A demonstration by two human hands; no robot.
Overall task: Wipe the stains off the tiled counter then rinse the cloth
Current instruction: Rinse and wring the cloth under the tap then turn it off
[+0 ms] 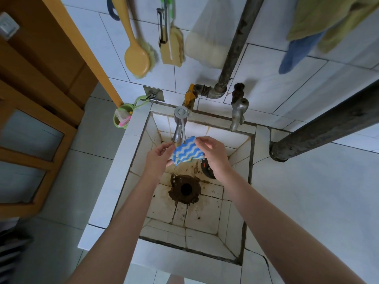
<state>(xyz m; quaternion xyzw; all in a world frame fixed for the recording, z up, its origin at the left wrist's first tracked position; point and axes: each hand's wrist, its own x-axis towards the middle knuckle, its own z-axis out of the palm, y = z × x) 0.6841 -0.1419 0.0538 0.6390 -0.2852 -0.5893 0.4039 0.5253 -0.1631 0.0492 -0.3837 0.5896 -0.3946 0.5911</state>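
A small cloth [187, 151] with blue, white and yellow zigzag stripes is stretched between both my hands, just under the spout of the chrome tap [180, 126]. My left hand [159, 158] pinches its left edge and my right hand [214, 153] pinches its upper right edge. Both hover over the tiled sink basin [205, 218], above the rusty drain hole [185, 189]. A thin trickle drips from the cloth's lower corner. The white tiled counter [320, 201] spreads to the right of the basin.
A second old tap [239, 112] and a yellow-handled valve [189, 96] stick out of the back wall. Brushes [138, 58] and a sponge hang above. A thick dark pipe [328, 124] crosses on the right. A green cup [123, 118] hangs at the sink's left corner.
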